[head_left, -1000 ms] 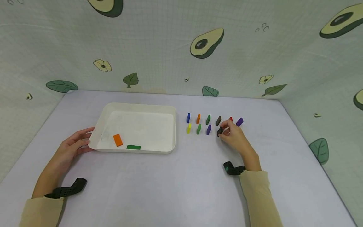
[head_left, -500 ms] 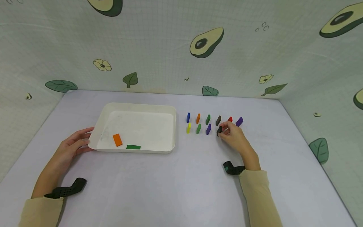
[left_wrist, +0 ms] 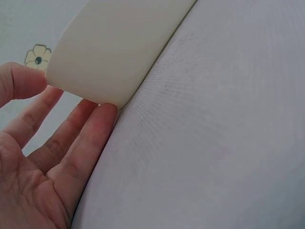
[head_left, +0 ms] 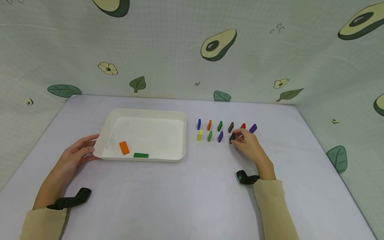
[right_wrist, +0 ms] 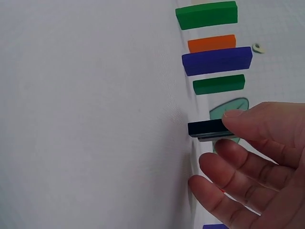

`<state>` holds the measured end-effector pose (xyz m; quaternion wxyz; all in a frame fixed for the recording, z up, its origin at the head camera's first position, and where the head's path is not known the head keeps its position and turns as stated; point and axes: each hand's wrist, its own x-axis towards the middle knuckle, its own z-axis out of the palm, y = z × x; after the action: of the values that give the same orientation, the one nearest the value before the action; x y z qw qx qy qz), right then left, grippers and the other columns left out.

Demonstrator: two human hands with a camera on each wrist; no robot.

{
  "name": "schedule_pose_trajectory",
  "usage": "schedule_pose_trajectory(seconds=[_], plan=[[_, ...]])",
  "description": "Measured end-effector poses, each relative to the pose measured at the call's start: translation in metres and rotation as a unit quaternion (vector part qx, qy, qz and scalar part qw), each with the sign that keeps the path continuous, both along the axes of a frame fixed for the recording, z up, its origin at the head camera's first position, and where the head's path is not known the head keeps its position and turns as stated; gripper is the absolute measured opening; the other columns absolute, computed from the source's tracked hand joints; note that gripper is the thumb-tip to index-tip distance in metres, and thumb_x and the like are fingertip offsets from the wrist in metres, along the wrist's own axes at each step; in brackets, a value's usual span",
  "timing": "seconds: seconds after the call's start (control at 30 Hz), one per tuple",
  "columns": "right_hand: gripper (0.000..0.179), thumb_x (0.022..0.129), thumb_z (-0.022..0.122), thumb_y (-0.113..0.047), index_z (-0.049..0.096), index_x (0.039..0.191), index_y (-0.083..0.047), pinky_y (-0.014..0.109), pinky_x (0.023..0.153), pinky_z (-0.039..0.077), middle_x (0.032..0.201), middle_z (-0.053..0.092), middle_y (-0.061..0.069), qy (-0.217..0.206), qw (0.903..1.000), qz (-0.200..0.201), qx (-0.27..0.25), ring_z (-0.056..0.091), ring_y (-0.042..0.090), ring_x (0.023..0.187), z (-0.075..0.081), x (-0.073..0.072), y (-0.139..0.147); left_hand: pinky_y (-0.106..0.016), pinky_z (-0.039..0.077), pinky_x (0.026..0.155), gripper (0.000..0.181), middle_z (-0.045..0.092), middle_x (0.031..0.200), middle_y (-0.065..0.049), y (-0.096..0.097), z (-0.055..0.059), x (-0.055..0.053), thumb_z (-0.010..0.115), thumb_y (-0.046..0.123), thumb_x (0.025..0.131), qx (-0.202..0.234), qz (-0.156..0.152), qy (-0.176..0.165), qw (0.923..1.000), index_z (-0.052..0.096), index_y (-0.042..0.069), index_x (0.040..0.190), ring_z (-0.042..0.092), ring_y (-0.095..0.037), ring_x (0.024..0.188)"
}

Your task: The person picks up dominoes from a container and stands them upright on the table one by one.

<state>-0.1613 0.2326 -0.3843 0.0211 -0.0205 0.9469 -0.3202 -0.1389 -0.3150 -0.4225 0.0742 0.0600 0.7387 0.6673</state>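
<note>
My right hand (head_left: 247,144) pinches a black domino-like block (head_left: 232,137) between thumb and fingers, at the right end of the front row. In the right wrist view the thumb lies on the black block (right_wrist: 206,128), and the other fingers spread below it. My left hand (head_left: 77,151) rests at the left end of a white tray (head_left: 150,159), its fairly straight fingertips against the side. The left wrist view shows the thumb at the rim of the tray (left_wrist: 109,47) and a fingertip at its lower corner. An orange block (head_left: 124,148) and a green block (head_left: 141,155) lie in the tray.
Left of the black block stand purple (head_left: 220,136), light green (head_left: 210,136) and yellow (head_left: 199,135) blocks. Behind them is a second row with blue (head_left: 199,124), orange (head_left: 209,125) and several others. The right hand partly hides a red block (head_left: 243,126).
</note>
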Motion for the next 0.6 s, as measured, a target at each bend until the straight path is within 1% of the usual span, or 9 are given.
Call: schedule_pose_trajectory(seconds=[0.2, 0.43, 0.6], plan=[[0.034, 0.087, 0.060, -0.008, 0.052, 0.118, 0.003, 0.039, 0.081, 0.051, 0.107, 0.057, 0.019, -0.010, 1.0000, -0.002, 0.000, 0.057, 0.029, 0.093, 0.0017, 0.0006, 0.0005, -0.013, 0.053, 0.073, 0.043, 0.054, 0.116, 0.015, -0.0003, -0.0009, -0.0003, 0.050, 0.018, 0.096, -0.009, 0.004, -0.002, 1.0000, 0.043, 0.016, 0.139, 0.060, 0.005, 0.093], [0.033, 0.088, 0.061, -0.007, 0.053, 0.117, 0.005, 0.035, 0.077, 0.051, 0.107, 0.058, 0.019, -0.003, 0.9999, 0.010, 0.000, 0.057, 0.029, 0.092, 0.0032, 0.0014, 0.0013, -0.013, 0.052, 0.073, 0.043, 0.054, 0.116, 0.015, 0.0000, -0.0008, -0.0001, 0.050, 0.017, 0.096, -0.007, 0.004, -0.001, 1.0000, 0.043, 0.016, 0.139, 0.060, 0.005, 0.093], [0.032, 0.088, 0.060, -0.007, 0.054, 0.117, 0.005, 0.035, 0.077, 0.050, 0.105, 0.059, 0.020, -0.002, 0.9998, 0.018, -0.003, 0.058, 0.029, 0.092, 0.0041, 0.0012, 0.0029, -0.013, 0.052, 0.073, 0.043, 0.054, 0.115, 0.015, 0.0002, -0.0009, 0.0001, 0.050, 0.017, 0.096, -0.012, 0.005, 0.001, 0.9999, 0.043, 0.016, 0.139, 0.060, 0.005, 0.093]])
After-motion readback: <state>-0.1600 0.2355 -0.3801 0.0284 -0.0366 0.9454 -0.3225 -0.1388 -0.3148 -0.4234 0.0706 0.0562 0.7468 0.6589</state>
